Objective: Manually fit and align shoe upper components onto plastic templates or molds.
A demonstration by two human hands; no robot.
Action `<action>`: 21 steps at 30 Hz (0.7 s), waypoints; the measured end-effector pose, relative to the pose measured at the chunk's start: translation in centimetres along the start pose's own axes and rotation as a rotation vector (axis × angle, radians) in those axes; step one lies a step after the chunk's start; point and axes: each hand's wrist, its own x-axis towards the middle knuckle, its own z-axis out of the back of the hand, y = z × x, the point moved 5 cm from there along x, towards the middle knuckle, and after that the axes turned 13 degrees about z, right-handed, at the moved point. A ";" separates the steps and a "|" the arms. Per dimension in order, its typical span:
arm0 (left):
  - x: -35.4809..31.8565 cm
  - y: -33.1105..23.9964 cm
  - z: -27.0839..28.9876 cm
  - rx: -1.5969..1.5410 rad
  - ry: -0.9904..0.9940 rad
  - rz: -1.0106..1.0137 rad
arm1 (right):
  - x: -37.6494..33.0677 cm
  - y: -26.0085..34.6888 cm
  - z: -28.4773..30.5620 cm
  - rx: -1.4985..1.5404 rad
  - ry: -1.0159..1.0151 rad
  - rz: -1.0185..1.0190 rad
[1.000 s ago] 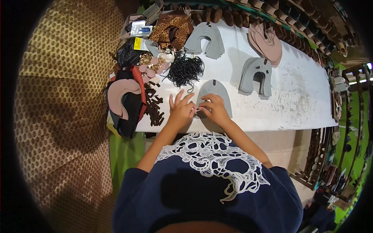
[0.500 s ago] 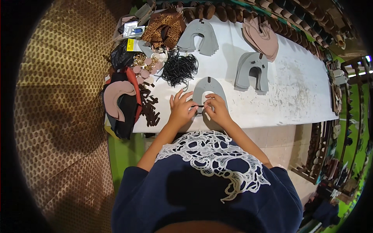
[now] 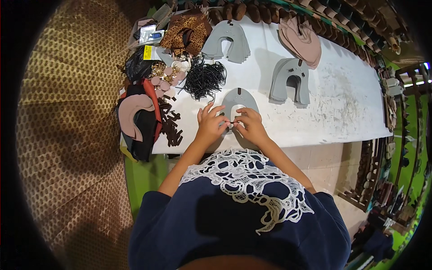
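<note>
Between my two hands is a thin dark strip [image 3: 231, 122], its ends pinched in my fingertips. My left hand [image 3: 210, 124] closes thumb against fingers on one end, its other fingers partly raised. At the opposite end my right hand [image 3: 250, 126] pinches with thumb and forefinger. Beneath and just beyond the hands lies a grey U-shaped piece [image 3: 250, 97] with a small dark tab at the top of its curve. My fingers cover much of its lower part. Whether the strip touches that piece, I cannot tell.
Left of my hands are dark brown strips [image 3: 171, 123], a tangled black cord heap [image 3: 204, 78] and round pink pieces [image 3: 164, 83]. Farther off lie stacked grey pieces [image 3: 281, 81], another grey stack [image 3: 216, 40] and pink pieces [image 3: 306, 42]. Shoe racks [image 3: 366, 175] stand at the right.
My fingertips have drawn a little closer together, leaving less of the strip showing between them. The whole view has shifted slightly; the things on the table lie as before.
</note>
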 end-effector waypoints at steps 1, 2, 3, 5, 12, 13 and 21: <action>0.0 -0.1 -0.1 0.007 0.008 -0.010 | 0.1 0.3 0.0 -0.041 0.016 0.032; 0.1 -0.1 -0.1 0.007 0.008 -0.011 | 0.1 0.3 0.0 -0.041 0.016 0.032; 0.1 -0.2 -0.1 0.036 0.015 -0.023 | 0.2 0.3 0.0 -0.051 0.022 0.035; 0.2 -0.6 0.0 0.065 0.022 -0.037 | 0.1 0.2 0.0 -0.062 0.029 0.036; 0.6 -0.2 -0.3 -0.023 -0.031 -0.001 | 0.0 -0.8 0.2 -0.040 -0.002 -0.006; 0.6 -0.3 -0.4 -0.033 -0.033 -0.009 | 0.1 -0.8 0.2 -0.027 -0.002 -0.012; 0.6 0.0 -1.0 -0.039 -0.026 -0.012 | 0.1 -0.4 0.5 -0.055 0.000 -0.009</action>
